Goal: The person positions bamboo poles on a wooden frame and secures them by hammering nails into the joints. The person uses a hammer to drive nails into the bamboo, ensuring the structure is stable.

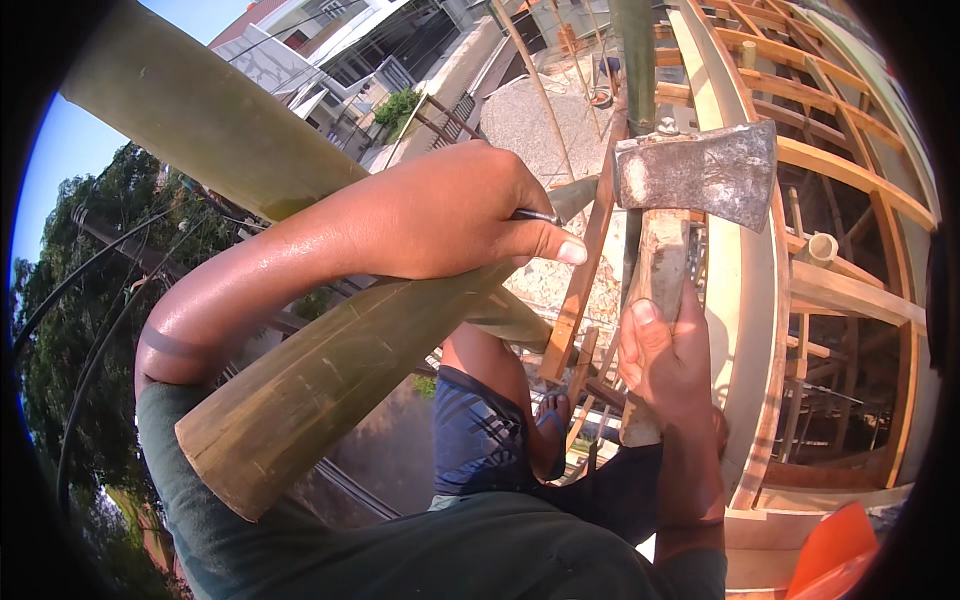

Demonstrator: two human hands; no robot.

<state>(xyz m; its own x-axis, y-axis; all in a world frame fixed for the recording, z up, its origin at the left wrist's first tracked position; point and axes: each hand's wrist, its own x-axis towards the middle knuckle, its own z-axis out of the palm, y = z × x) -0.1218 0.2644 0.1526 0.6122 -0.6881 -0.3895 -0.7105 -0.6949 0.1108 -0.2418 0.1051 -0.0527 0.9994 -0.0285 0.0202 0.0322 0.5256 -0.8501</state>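
My right hand [668, 350] is closed around the pale wooden handle of a hatchet [697, 178], whose worn grey steel head points up with the blade edge to the right. My left arm reaches over a thick green-brown bamboo pole [330, 375]. The closed left hand [490, 205] rests above that pole and pinches a thin dark metal piece [537, 215] between thumb and fingers. Most of this piece is hidden, so its kind cannot be told. Just beyond the hatchet head stands an upright bamboo pole [633, 70], with a reddish wooden batten [585, 285] beside it.
Another thick bamboo pole [215, 115] slants in from the upper left. To the right lies an open timber frame [850, 190] with a long pale beam [735, 330]. Something orange [835, 555] shows at lower right. Cables [85, 265] hang before trees; the ground lies far below.
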